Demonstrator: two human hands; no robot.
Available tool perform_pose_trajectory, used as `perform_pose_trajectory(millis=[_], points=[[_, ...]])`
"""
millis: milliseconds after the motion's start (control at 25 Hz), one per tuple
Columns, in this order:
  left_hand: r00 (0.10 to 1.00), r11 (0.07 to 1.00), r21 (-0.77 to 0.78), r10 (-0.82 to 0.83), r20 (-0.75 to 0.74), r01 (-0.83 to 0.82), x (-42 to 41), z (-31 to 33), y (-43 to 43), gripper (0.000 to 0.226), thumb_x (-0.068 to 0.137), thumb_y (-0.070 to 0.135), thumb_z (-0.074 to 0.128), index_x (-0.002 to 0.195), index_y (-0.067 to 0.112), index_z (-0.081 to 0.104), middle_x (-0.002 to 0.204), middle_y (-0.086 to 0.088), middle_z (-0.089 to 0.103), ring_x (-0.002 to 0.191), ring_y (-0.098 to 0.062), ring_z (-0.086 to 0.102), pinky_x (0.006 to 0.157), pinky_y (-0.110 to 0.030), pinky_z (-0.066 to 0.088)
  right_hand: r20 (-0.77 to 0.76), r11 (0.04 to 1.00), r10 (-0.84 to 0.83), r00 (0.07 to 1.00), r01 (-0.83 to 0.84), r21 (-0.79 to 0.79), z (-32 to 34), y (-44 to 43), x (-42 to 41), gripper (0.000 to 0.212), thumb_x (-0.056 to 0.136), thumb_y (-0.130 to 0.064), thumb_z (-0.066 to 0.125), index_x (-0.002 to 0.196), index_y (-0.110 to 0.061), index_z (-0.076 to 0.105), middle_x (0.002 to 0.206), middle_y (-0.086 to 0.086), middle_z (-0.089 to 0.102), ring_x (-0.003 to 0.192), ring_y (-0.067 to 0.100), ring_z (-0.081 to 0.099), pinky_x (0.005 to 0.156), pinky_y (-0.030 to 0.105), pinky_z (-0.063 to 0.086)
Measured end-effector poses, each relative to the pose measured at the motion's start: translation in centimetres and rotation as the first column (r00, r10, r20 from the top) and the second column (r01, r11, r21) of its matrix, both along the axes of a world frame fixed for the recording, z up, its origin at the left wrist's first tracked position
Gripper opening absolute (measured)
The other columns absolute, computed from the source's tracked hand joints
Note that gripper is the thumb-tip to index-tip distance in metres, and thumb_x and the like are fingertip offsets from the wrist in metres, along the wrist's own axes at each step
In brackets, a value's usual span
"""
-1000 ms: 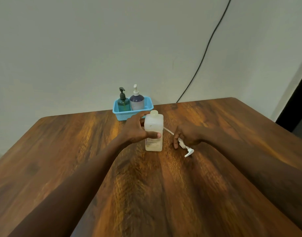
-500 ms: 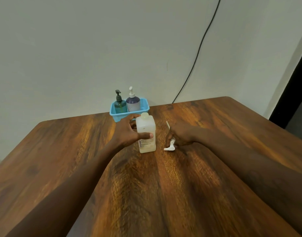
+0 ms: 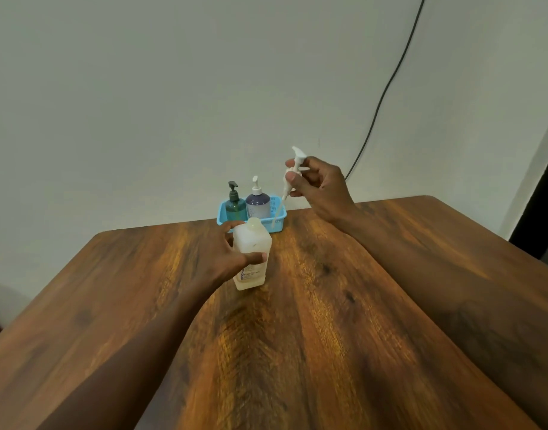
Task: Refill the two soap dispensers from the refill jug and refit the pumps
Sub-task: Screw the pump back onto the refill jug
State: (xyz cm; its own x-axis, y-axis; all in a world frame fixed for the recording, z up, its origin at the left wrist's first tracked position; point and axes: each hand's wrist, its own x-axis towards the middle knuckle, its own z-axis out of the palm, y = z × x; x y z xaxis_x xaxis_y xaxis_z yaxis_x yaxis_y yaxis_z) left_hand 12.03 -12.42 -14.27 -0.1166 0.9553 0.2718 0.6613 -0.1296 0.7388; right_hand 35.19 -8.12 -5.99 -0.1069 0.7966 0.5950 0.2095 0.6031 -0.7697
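Note:
A translucent white bottle (image 3: 253, 246) with an open neck stands upright on the wooden table (image 3: 328, 305). My left hand (image 3: 227, 259) grips its side. Up and to the right, my right hand (image 3: 320, 184) holds a white pump (image 3: 293, 169) upright in the air, its dip tube hanging down over the basket. Behind the bottle a blue basket (image 3: 280, 217) holds a green dispenser (image 3: 235, 203) with a dark pump and a purple dispenser (image 3: 258, 201) with a white pump.
The basket sits at the table's far edge against a pale wall. A black cable (image 3: 387, 88) runs down the wall behind my right hand. A dark opening (image 3: 545, 193) lies at the far right.
My right hand has picked the white pump up off the table and raised it above the basket. My left hand has kept its grip on the bottle.

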Motion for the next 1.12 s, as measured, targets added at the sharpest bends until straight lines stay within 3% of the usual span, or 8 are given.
perform_pose_trajectory(millis=[120, 280, 400, 800, 960, 1120], points=[[0.997, 0.999, -0.009, 0.045, -0.059, -0.046, -0.5, -0.2, 0.1, 0.093, 0.058, 0.052, 0.094, 0.139, 0.03, 0.052, 0.136, 0.001, 0.064, 0.114, -0.017, 0.062, 0.079, -0.026, 0.052, -0.181, 0.998, 0.062, 0.982, -0.061, 0.01, 1.8, 0.0, -1.6, 0.027, 0.101, -0.018, 0.065, 0.126, -0.01, 0.066, 0.105, 0.012, 0.077, 0.097, 0.023, 0.077, 0.082, 0.044, 0.065], [0.994, 0.996, -0.028, 0.081, -0.074, -0.084, -1.0, -0.1, -0.3, 0.097, 0.051, 0.06, 0.091, 0.136, 0.034, 0.053, 0.134, 0.003, 0.064, 0.114, -0.018, 0.063, 0.085, -0.034, 0.058, -0.23, 0.997, 0.082, 0.97, -0.078, 0.03, 2.5, -0.2, -2.8, 0.026, 0.102, -0.016, 0.062, 0.126, -0.005, 0.064, 0.099, 0.01, 0.077, 0.095, 0.024, 0.077, 0.08, 0.042, 0.065], [0.991, 0.993, -0.023, 0.111, -0.075, -0.113, -1.3, 0.1, -0.4, 0.097, 0.047, 0.066, 0.087, 0.133, 0.035, 0.055, 0.131, 0.004, 0.066, 0.11, -0.015, 0.064, 0.082, -0.034, 0.058, -0.278, 0.997, 0.076, 0.958, -0.072, 0.023, 2.9, -0.4, -3.0, 0.025, 0.103, -0.019, 0.061, 0.124, -0.006, 0.064, 0.098, 0.009, 0.076, 0.095, 0.021, 0.077, 0.077, 0.035, 0.065], [0.999, 0.999, 0.025, 0.042, -0.016, -0.042, -1.3, 0.1, -0.9, 0.091, 0.061, 0.046, 0.095, 0.141, 0.029, 0.055, 0.137, 0.001, 0.064, 0.118, -0.018, 0.062, 0.086, -0.031, 0.053, -0.343, 0.996, 0.078, 0.936, -0.091, -0.022, 3.7, -0.4, -2.9, 0.016, 0.104, -0.022, 0.06, 0.115, -0.013, 0.066, 0.091, 0.001, 0.076, 0.093, 0.017, 0.077, 0.076, 0.031, 0.064], [1.0, 0.998, 0.068, -0.003, -0.009, 0.003, -0.9, 0.8, -1.1, 0.092, 0.062, 0.049, 0.094, 0.142, 0.026, 0.054, 0.137, 0.002, 0.065, 0.119, -0.018, 0.064, 0.089, -0.033, 0.056, -0.324, 0.987, 0.11, 0.94, -0.141, -0.074, 3.2, -0.5, -2.9, 0.013, 0.102, -0.022, 0.063, 0.112, -0.015, 0.068, 0.091, 0.0, 0.079, 0.096, 0.021, 0.077, 0.079, 0.036, 0.065], [0.996, 0.985, 0.159, -0.076, 0.039, 0.069, 0.3, 2.1, -1.6, 0.089, 0.064, 0.056, 0.091, 0.14, 0.029, 0.056, 0.131, 0.008, 0.067, 0.113, -0.012, 0.066, 0.083, -0.026, 0.058, -0.149, 0.985, 0.148, 0.978, -0.16, -0.071, 1.8, -0.6, -3.8, 0.02, 0.095, -0.021, 0.073, 0.113, -0.012, 0.073, 0.103, 0.005, 0.079, 0.094, 0.02, 0.078, 0.081, 0.039, 0.065]])
